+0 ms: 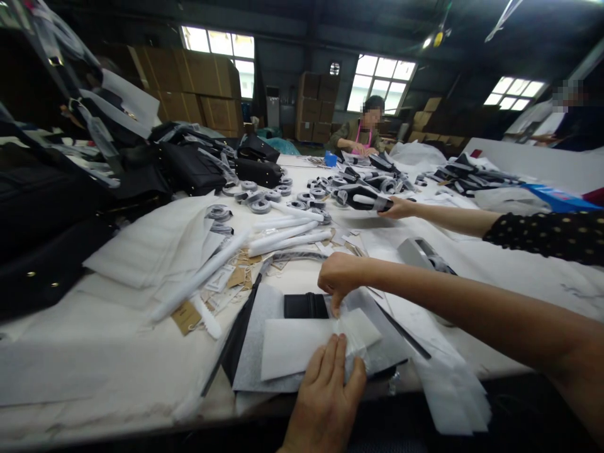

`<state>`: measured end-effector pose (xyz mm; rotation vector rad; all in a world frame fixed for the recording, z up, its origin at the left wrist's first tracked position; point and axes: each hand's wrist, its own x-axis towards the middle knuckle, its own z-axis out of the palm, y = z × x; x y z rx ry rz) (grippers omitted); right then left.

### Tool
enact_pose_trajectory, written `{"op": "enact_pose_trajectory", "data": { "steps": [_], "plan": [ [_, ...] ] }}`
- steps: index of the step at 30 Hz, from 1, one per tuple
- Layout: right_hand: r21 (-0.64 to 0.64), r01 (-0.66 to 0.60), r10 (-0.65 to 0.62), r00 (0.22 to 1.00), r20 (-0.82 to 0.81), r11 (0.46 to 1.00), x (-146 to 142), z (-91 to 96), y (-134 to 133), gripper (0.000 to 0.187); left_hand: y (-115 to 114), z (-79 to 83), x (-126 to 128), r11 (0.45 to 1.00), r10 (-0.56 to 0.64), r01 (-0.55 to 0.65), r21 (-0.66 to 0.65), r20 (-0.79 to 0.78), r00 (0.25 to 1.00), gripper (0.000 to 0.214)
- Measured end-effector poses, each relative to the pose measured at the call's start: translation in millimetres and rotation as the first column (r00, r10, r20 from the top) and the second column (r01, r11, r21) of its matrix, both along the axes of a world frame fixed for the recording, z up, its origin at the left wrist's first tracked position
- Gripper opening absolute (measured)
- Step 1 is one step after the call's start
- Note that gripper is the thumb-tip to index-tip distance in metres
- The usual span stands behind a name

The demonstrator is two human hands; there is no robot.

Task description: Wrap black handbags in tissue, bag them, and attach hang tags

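Note:
My left hand lies flat, fingers stretched, on a white foam sheet and a bit of clear plastic film at the table's near edge. The sheet rests on a grey wrapping sheet over a flat black bag piece. My right hand comes in from the right, fingers curled in a pinch on the clear film just above my left hand. What else it pinches, if anything, is hidden.
A co-worker's arm in a dotted black sleeve reaches in from the right, with the hand on a wrapped black strap. White-wrapped handles, tape rolls, paper tags and black bags cover the table. Another person sits at the far end.

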<state>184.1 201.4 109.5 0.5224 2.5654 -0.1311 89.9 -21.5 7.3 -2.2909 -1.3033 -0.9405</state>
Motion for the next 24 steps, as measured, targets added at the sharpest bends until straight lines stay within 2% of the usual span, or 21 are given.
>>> {"op": "enact_pose_trajectory", "data": {
  "steps": [2,5,7,10,14,17,19,21,24],
  "plan": [
    [-0.141,0.138,-0.138,0.99,0.006,0.98,1,-8.5,12,0.046,0,-1.4,0,1.0,0.003,-0.003,-0.004,-0.004,1.0,0.025],
    [-0.408,0.331,-0.338,0.939,0.058,0.851,8,-25.5,30,0.053,0,-4.0,0,1.0,0.005,-0.005,-0.002,-0.005,1.0,0.026],
    [-0.477,0.382,-0.394,0.916,0.08,0.791,15,-36.2,38,0.055,1,-7.4,1,1.0,0.003,-0.003,0.003,-0.008,1.0,0.027],
    [-0.487,0.421,-0.45,0.891,0.062,0.765,22,-47.3,41,0.056,1,-15.9,4,1.0,0.024,-0.024,0.012,0.0,1.0,0.025],
    [-0.437,0.453,-0.518,0.855,-0.035,0.777,24,-45.6,37,0.045,3,-24.1,6,0.999,0.046,-0.046,0.002,0.013,0.999,0.024],
    [-0.358,0.462,-0.539,0.828,-0.155,0.812,28,-30.4,26,0.035,3,-20.1,3,1.0,0.026,-0.026,-0.004,-0.002,1.0,0.024],
    [-0.317,0.454,-0.532,0.816,-0.228,0.832,34,-19.2,12,0.036,2,-14.5,1,1.0,0.009,-0.01,-0.011,-0.035,0.999,0.024],
    [-0.317,0.417,-0.501,0.827,-0.256,0.852,42,-12.5,-8,0.045,1,-9.3,-1,0.999,-0.001,-0.001,-0.032,-0.061,0.998,0.025],
    [-0.316,0.343,-0.434,0.852,-0.292,0.885,49,-14.9,-36,0.077,0,-5.6,-2,0.999,-0.004,0.002,-0.045,-0.058,0.998,0.026]
  ]
}}
